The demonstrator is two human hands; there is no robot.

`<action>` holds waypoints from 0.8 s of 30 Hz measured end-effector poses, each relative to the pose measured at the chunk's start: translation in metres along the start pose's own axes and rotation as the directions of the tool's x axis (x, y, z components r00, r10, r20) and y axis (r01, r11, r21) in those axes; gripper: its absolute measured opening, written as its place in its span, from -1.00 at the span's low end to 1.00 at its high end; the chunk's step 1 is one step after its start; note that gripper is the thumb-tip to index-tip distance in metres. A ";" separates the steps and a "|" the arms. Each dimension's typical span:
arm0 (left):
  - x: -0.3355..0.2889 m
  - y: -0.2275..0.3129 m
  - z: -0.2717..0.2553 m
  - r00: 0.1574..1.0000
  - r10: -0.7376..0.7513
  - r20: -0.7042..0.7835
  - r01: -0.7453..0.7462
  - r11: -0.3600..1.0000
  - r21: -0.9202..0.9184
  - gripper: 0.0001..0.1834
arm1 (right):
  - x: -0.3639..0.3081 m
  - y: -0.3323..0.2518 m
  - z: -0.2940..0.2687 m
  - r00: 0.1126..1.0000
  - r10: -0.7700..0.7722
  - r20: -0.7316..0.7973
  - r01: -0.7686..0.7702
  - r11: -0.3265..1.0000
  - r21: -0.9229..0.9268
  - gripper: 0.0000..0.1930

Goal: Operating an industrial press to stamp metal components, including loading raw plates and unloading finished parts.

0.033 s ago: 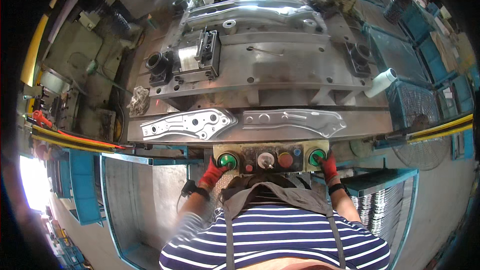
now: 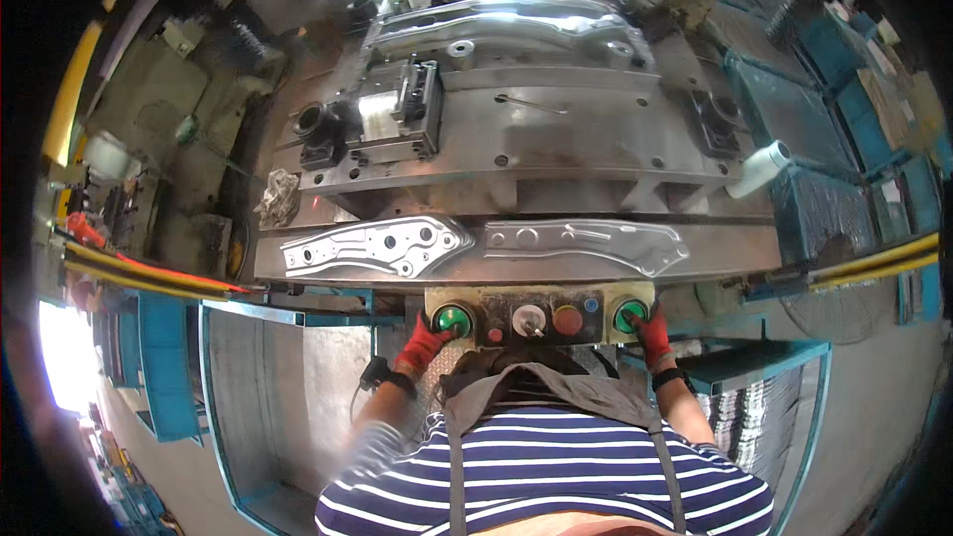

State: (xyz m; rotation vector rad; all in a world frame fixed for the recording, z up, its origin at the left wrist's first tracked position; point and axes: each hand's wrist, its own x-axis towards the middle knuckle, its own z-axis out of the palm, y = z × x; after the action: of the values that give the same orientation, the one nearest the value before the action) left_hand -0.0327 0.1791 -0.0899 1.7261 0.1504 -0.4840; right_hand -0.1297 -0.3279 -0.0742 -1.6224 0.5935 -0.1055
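Both my hands wear red gloves and rest at the ends of a pale control box (image 2: pixel 541 295). My left hand (image 2: pixel 424 345) is closed round the box's left end, its thumb on a green push button (image 2: pixel 451 320). At the other end my right hand (image 2: pixel 655 337) grips likewise, thumb against a second green push button (image 2: pixel 629 316). Some fingers are hidden by the box. Beyond it, on the ledge, lie a shiny stamped metal part (image 2: pixel 372 246), apparently stacked, and a duller stamped metal part (image 2: pixel 586 244). Another long formed part (image 2: pixel 496 22) lies at the back of the die.
A steel die bed (image 2: pixel 556 144) with a clamp-like block (image 2: pixel 397 119) fills the far side. A crumpled rag (image 2: pixel 279 199) sits left, a white bottle (image 2: pixel 759 169) right. Blue-framed bins stand beside me; the right bin (image 2: pixel 819 407) holds stacked metal parts. Yellow bars (image 2: pixel 874 260) flank the bed.
The whole view has shifted very slightly. Both hands stay at the green buttons, and the metal parts lie where they were.
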 end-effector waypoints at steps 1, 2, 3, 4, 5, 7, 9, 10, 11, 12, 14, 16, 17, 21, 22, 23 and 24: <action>-0.001 0.000 -0.001 1.000 0.020 -0.012 -0.021 1.000 -0.012 -0.06 | 0.000 0.001 0.000 1.000 0.023 0.002 -0.023 0.999 -0.024 -0.43; -0.001 0.000 -0.001 0.998 -0.052 -0.020 0.051 0.998 -0.035 0.01 | 0.001 0.004 -0.001 1.000 0.010 -0.004 -0.010 0.997 -0.078 -0.43; -0.002 0.000 -0.002 0.988 -0.152 -0.020 0.150 0.987 -0.051 0.07 | 0.002 0.008 -0.002 0.999 0.022 -0.039 -0.027 0.989 -0.146 -0.42; -0.002 0.002 -0.001 0.979 -0.191 -0.078 0.197 0.977 0.078 0.21 | 0.005 0.013 -0.003 0.992 -0.107 -0.070 0.075 0.931 -0.358 -0.42; -0.003 0.003 0.000 0.983 -0.154 -0.097 0.161 0.985 0.066 0.21 | 0.008 0.019 -0.004 0.991 -0.134 -0.027 0.116 0.928 -0.353 -0.42; -0.003 0.007 0.003 0.977 -0.179 -0.114 0.190 0.977 0.099 0.23 | 0.012 0.031 -0.005 0.993 -0.076 -0.089 0.050 0.963 -0.265 -0.40; -0.003 0.010 0.007 0.979 -0.156 -0.130 0.171 0.979 0.113 0.13 | 0.015 0.039 -0.005 0.986 -0.154 -0.060 0.129 0.946 -0.297 -0.39; -0.003 0.010 0.009 0.978 -0.154 -0.143 0.164 0.984 0.066 0.07 | 0.015 0.042 -0.005 0.982 -0.179 -0.062 0.149 0.930 -0.335 -0.37; -0.003 0.011 0.010 0.975 -0.154 -0.159 0.158 0.987 0.014 0.00 | 0.015 0.042 -0.005 0.979 -0.164 -0.122 0.104 0.913 -0.394 -0.36; -0.003 0.010 0.012 0.977 -0.152 -0.152 0.157 0.987 0.020 0.00 | 0.015 0.041 -0.006 0.977 -0.203 -0.067 0.164 0.913 -0.373 -0.36; 0.000 0.008 0.014 0.965 -0.164 -0.204 0.156 0.986 -0.055 -0.06 | 0.014 0.035 -0.008 0.985 -0.061 -0.161 -0.005 0.923 -0.385 -0.37; 0.002 0.006 0.014 0.966 -0.139 -0.219 0.137 0.990 -0.027 -0.07 | 0.014 0.027 -0.012 0.997 -0.021 -0.070 -0.007 0.925 -0.379 -0.26; 0.003 0.005 0.014 0.960 -0.150 -0.237 0.155 0.988 0.003 -0.07 | 0.015 0.024 -0.013 0.997 0.070 0.013 -0.061 0.934 -0.351 -0.14; 0.004 0.005 0.014 0.962 -0.156 -0.223 0.166 0.986 0.026 -0.09 | 0.016 0.027 -0.012 0.998 0.057 0.019 -0.048 0.948 -0.316 -0.16; 0.003 0.006 0.014 0.965 -0.152 -0.215 0.142 0.988 -0.064 -0.09 | 0.017 0.031 -0.010 0.999 -0.031 -0.035 0.015 0.921 -0.389 -0.20; 0.002 0.007 0.014 0.968 -0.146 -0.205 0.116 0.982 -0.152 -0.09 | 0.017 0.035 -0.007 0.991 -0.066 -0.115 0.003 0.879 -0.477 -0.24; 0.001 0.009 0.014 0.969 -0.144 -0.201 0.115 0.982 -0.147 -0.09 | 0.017 0.038 -0.006 0.988 -0.123 -0.091 0.068 0.886 -0.459 -0.24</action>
State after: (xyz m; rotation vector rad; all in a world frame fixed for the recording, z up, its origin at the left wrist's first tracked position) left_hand -0.0323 0.1633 -0.0841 1.6380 0.4415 -0.3759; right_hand -0.1290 -0.3411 -0.1136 -2.1164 0.6612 -0.1431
